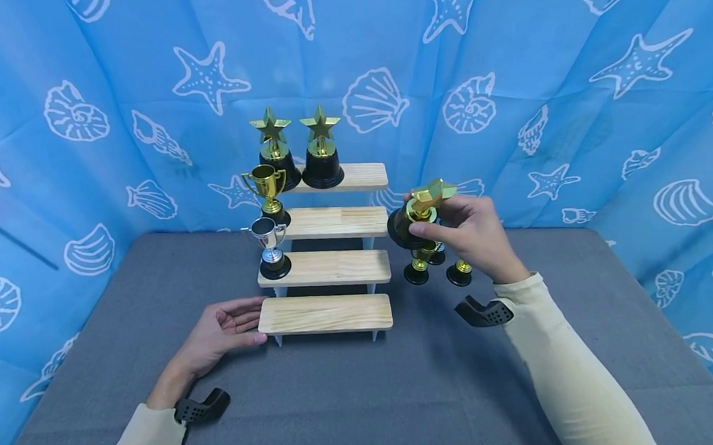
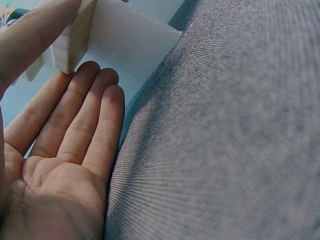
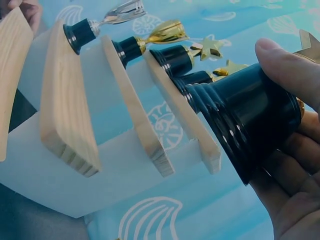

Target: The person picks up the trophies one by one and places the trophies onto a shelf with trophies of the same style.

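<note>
My right hand (image 1: 478, 234) grips a gold star trophy (image 1: 401, 228) by its black base, tilted in the air right of the stepped wooden rack. In the right wrist view the trophy's base (image 3: 245, 120) fills the space beside my thumb. My left hand (image 1: 219, 336) rests against the left end of the lowest shelf (image 1: 325, 314), its fingers fairly straight. Two star trophies (image 1: 322, 163) stand on the top shelf (image 1: 366, 175). A gold cup (image 1: 266, 182) stands on the second shelf (image 1: 338, 221), and a silver cup (image 1: 269, 234) on the third shelf (image 1: 335, 267).
Several small cup trophies (image 1: 417, 273) stand on the grey tabletop (image 1: 367, 399) beneath my right hand, partly hidden by it. Behind the table hangs a blue curtain (image 1: 420, 55) with shells and starfish. Black wrist mounts (image 1: 484, 311) sit on both forearms.
</note>
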Demonstrator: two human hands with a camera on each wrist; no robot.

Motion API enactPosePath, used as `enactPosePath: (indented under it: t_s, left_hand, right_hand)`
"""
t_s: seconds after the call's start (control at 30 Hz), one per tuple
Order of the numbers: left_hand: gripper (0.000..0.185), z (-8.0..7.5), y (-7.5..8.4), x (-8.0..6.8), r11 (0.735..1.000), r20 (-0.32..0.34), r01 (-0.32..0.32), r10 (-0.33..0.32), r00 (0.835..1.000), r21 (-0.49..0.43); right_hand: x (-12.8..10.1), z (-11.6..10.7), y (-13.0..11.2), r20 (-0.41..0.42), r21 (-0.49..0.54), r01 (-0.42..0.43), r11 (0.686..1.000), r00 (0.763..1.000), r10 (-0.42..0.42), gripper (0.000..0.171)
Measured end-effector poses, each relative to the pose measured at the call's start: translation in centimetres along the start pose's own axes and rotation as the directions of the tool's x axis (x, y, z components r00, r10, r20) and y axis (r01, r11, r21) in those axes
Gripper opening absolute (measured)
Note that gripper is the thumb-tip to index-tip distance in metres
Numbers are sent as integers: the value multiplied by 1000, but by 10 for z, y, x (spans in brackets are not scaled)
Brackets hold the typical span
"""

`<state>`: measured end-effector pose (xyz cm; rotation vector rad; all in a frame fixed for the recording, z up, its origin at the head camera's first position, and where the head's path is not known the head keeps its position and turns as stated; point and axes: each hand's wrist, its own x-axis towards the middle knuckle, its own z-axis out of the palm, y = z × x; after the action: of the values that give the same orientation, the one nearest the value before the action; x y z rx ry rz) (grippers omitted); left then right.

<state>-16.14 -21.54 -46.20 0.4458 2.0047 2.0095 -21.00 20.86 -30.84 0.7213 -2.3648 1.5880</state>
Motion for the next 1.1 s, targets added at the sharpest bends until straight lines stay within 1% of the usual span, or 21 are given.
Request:
enactPosePath:
  t_s: [0.13,0.27,0.6,0.93,1.1]
  left_hand:
    - [72,0,-1,0,1000,-3,3,-3,1000,4]
    - [72,0,0,0,1000,-7,10,-10,1000,8]
    - [74,2,1,0,999,-20,38,-38,999,15]
    - [73,1,1,0,999,-18,28,-28,999,19]
    - [74,1,1,1,999,-15,34,-33,999,8]
  right_hand:
    - [6,3,0,0,6,8,1000,1000,-8,34]
    - [13,6,-1,4,21,27,999,1000,-27,36]
    - [33,19,-2,-16,103,68,992,998,-67,41]
    - [48,29,-2,-23,88,63,994,998,-61,39]
    - [54,33,-1,-26,86,43,995,999,-41,39]
